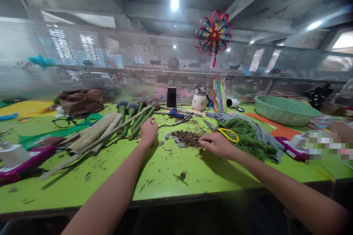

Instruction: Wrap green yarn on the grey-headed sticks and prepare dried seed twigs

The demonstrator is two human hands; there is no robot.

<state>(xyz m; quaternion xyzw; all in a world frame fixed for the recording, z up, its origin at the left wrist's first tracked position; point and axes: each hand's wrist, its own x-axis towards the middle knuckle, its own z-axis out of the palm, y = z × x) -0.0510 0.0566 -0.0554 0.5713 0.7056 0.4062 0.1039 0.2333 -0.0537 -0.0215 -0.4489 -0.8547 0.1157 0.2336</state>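
My left hand (149,131) is low over the table beside several green stems (135,123) with dark rounded heads. Its fingers are loosely bent and a little apart, with nothing visible in them. At the right edge of a heap of small brown bits (189,138), my right hand (216,145) has its thumb and fingertips pinched together. Whatever is between those fingertips is too small to make out. Yellow-handled scissors (228,134) lie just beyond my right hand, against a bundle of green strands (248,137). A blue glue gun (175,113) rests behind the heap.
Pale rolled tubes and sticks (95,132) lie left, near eyeglasses (70,121) and a brown bag (80,101). Power strips (29,161) flank both sides. A phone (171,97), a cup (199,99) and a green basin (286,110) stand behind. Another person's hand (340,130) is far right.
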